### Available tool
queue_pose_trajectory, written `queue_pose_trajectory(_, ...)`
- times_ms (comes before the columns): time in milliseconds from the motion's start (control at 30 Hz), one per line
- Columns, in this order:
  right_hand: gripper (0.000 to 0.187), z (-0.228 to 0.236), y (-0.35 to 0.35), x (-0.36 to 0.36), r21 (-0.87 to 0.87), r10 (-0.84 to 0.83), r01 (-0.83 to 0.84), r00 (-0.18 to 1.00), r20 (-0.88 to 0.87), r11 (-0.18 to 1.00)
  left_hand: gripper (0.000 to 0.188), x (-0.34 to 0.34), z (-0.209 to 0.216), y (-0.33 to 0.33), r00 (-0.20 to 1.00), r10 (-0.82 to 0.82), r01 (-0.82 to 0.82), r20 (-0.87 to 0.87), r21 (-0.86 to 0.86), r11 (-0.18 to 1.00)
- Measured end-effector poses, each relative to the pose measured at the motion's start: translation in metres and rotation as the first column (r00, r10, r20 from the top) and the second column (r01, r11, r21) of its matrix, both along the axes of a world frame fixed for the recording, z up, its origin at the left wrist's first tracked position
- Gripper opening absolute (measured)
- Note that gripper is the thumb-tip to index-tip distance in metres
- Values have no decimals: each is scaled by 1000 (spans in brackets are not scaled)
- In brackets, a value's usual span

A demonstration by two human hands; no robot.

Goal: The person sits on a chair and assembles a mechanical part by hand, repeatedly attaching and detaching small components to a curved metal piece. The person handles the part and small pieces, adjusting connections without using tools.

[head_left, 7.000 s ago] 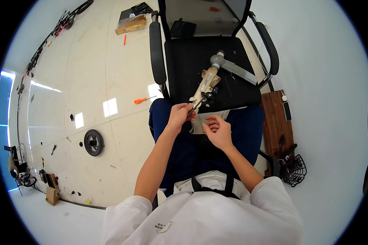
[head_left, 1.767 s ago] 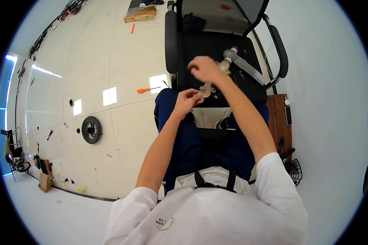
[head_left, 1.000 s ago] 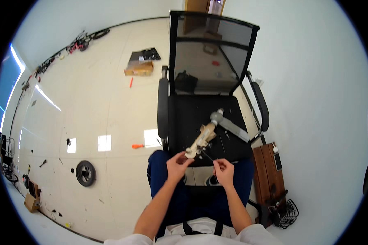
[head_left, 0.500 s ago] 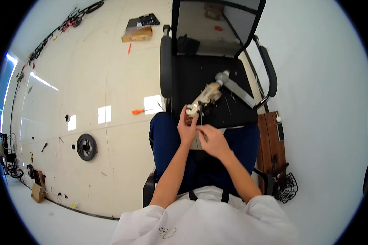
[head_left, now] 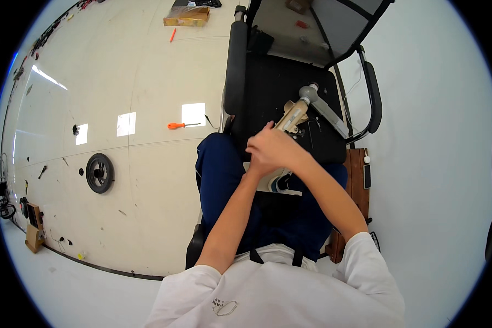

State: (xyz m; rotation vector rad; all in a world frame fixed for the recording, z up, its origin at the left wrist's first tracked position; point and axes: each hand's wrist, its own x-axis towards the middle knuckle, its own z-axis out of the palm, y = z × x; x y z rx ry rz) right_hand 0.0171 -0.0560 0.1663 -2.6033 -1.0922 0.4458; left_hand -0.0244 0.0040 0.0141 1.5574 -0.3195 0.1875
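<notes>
A beige tubular frame part (head_left: 293,116) lies slantwise on the black chair seat (head_left: 268,76) before me. Its far end meets a grey rounded joint (head_left: 308,94), from which a flat grey bar (head_left: 331,119) runs off to the right. My left hand (head_left: 258,167) is around the near end of the beige part, which the hands cover. Across it lies my right hand (head_left: 274,146), fingers curled; whatever they hold is hidden. Small dark bits and a thin rod (head_left: 311,139) rest on the seat beside the part.
Armrests flank the seat, and its mesh back rises beyond. On the floor to the left are an orange screwdriver (head_left: 176,126), a small black-tyred wheel (head_left: 110,173), an orange-red stick (head_left: 173,35) and a cardboard box (head_left: 186,21). A brown wooden bench (head_left: 355,169) stands at the right.
My right hand has moved up and left over my left hand, hiding the part's near end and the thin rod that showed there. The view has shifted, with floor things appearing higher.
</notes>
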Motion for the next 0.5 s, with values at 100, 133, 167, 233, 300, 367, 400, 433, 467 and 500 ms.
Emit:
queue_pose_trajectory(100,25,0,2,32,151,-40,75,974,-223,986,65,5,-10,-8,999,43,-46,17,431,901)
queue_pose_trajectory(133,27,6,5,39,146,-56,96,965,-254,985,60,7,-9,-6,997,70,-45,-45,417,908)
queue_pose_trajectory(167,28,5,7,47,136,-69,105,966,-248,985,56,10,-9,-4,989,96,-45,-108,400,915)
queue_pose_trajectory(233,25,5,13,60,71,-130,155,954,-270,985,40,15,-18,2,975,129,-37,-183,435,900)
queue_pose_trajectory(300,24,-19,7,78,113,-254,267,960,-118,957,39,13,-21,-2,972,204,-128,-116,468,874)
queue_pose_trajectory(367,24,-34,-6,100,151,-400,401,916,-39,904,37,10,-26,-8,953,295,-236,-72,436,868)
queue_pose_trajectory(400,25,-36,-19,111,159,-482,481,876,-34,862,32,11,-30,-8,953,304,-266,-13,445,855)
queue_pose_trajectory(433,25,-40,-36,118,185,-556,556,829,-55,811,26,12,-34,-8,951,307,-293,45,452,842)
queue_pose_trajectory(467,25,-43,-56,120,208,-625,626,777,-76,752,21,12,-37,-8,946,308,-320,103,456,830)
queue_pose_trajectory(500,24,-46,-78,115,256,-670,671,735,-107,695,40,10,-37,-9,962,272,-231,6,546,806)
